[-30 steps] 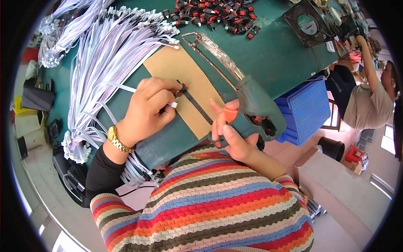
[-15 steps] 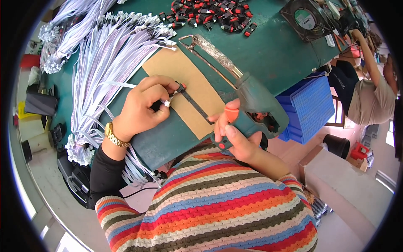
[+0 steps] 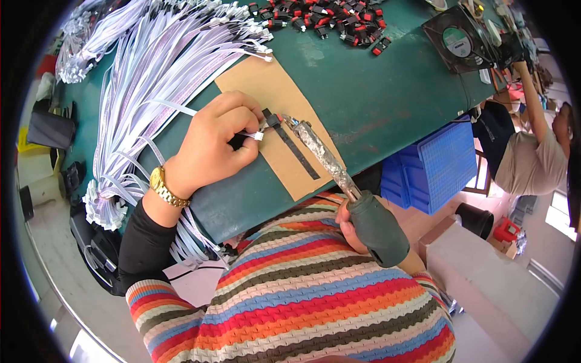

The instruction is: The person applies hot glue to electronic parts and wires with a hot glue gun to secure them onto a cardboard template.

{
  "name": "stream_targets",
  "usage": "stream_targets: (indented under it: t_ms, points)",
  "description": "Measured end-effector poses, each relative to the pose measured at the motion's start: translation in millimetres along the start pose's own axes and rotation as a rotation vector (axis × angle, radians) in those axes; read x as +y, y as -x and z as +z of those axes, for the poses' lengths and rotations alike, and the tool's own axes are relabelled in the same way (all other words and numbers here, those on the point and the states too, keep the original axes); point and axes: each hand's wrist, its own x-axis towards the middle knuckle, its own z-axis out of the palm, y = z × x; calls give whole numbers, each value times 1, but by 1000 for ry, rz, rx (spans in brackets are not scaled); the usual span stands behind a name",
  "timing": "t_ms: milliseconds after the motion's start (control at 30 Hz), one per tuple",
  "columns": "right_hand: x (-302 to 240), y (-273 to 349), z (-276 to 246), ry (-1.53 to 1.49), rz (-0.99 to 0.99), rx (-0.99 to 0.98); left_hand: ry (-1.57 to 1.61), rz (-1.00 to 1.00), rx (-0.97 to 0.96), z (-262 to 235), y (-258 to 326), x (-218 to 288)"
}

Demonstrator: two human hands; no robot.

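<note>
My left hand (image 3: 215, 139), closed, pinches a white flat cable (image 3: 172, 106) whose small white plug (image 3: 259, 136) sticks out below the fingers. At its fingertips sits a small black-and-red switch-like part (image 3: 274, 120), over the upper end of a black strip (image 3: 299, 154) on a brown board (image 3: 266, 75). My right hand (image 3: 351, 227) is wrapped round the grip of a dark green soldering gun (image 3: 378, 233), which hides most of its fingers. The gun's foil-wrapped barrel (image 3: 325, 158) points up and left, its tip close beside the red end of the part; contact cannot be made out.
A thick fan of white flat cables (image 3: 142, 78) covers the left of the green table (image 3: 375, 103). Black-and-red parts (image 3: 339, 18) are heaped at the back. A fan (image 3: 455, 41) stands far right, near blue crates (image 3: 433, 163) and another person (image 3: 532, 145).
My right hand has turned and lowered the soldering gun, bringing its tip from beyond the board to the black-and-red part. The left hand keeps its pinch; the view has shifted slightly.
</note>
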Motion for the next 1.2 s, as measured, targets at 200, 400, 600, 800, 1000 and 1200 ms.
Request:
stream_targets:
  t_ms: [200,400,600,800,1000,1200]
  points:
    - [-5,5,8,185,196,58,83,-36,-23,-3,1,-1]
    - [-7,-4,0,292,-107,-1,143,-86,-18,-3,1,-2]
    - [7,-1,5,267,-246,78,61,-63,-54,-4,1,-5]
    - [12,3,6,478,-149,22,41,-79,-59,-4,1,-4]
    - [32,10,9,597,-264,82,53,-96,-63,-4,1,-3]
    - [28,9,9,584,-200,53,84,-78,2,-1,0,-3]
